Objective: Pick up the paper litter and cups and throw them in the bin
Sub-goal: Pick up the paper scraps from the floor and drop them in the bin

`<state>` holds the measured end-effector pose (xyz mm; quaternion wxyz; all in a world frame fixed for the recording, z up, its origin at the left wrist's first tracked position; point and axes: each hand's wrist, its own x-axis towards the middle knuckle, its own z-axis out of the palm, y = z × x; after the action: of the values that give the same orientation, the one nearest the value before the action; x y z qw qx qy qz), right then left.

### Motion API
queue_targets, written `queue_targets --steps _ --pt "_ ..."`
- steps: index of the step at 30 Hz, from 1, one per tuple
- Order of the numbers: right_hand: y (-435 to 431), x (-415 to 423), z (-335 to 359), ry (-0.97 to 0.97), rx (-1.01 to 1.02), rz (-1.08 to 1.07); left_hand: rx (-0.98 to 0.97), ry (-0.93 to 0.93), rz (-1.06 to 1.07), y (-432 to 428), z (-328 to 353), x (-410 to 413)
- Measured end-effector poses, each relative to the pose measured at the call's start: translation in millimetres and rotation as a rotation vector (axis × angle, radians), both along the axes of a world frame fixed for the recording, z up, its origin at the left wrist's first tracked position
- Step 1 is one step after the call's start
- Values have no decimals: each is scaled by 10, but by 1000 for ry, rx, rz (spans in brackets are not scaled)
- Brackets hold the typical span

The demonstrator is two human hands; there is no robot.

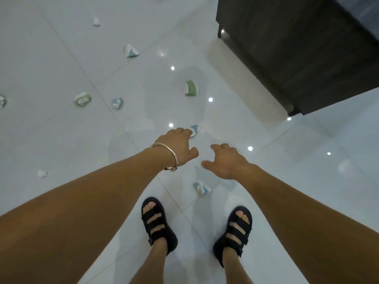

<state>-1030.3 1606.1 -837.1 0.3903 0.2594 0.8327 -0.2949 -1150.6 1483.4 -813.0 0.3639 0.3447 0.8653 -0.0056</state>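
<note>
The left grip (pixel 176 143) hung loosely open and empty, with a crumpled blue cup (pixel 195 130) on the floor (pixel 61 130) just beyond its fingertips. The right grip (pixel 224 160), equally slack, held nothing. A pinch across the cup's crushed body looked surest.

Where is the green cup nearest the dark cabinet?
In the head view the green cup lies on the floor near centre, left of the dark cabinet and beyond the left hand.
</note>
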Motion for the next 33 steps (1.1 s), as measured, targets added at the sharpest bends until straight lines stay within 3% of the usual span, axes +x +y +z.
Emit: queue_targets --steps 10,19,22,27,30,33 --pt "-516 367 -2118 -63 -35 15 -22 -72 -50 -262 -1942 221" --pt "-1009 898 -2978 5 114 161 -9 -191 -49 -690 -2735 778" --pt "-1089 990 -3144 39 87 28 -26 -213 -35 -781 -2827 827" --pt "-1079 736 -3061 208 -170 -488 -12 -327 100 -865 -2769 760" --pt "-1048 505 -2755 453 -244 -634 93 -425 391 -853 -2638 606" --pt "-1033 364 -2565 569 -265 -582 197 -463 670 -763 -2555 405"
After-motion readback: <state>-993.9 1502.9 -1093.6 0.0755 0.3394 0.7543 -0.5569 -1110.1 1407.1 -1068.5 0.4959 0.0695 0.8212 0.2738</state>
